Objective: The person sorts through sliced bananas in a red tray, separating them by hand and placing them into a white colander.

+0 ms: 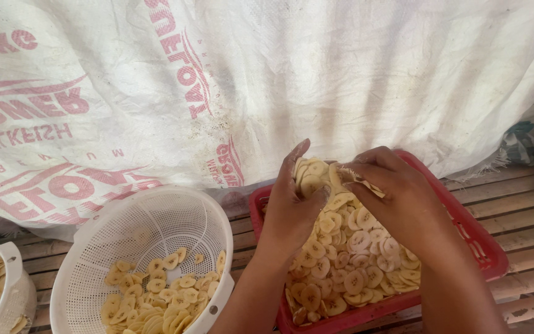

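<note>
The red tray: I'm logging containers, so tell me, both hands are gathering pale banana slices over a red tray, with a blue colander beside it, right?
Not quite. In the head view the colander is white, not blue. The rest holds: the left hand and right hand gather pale banana slices over the red tray.

Both hands (292, 204) & forearms bare, no sleeves/rings.
</note>
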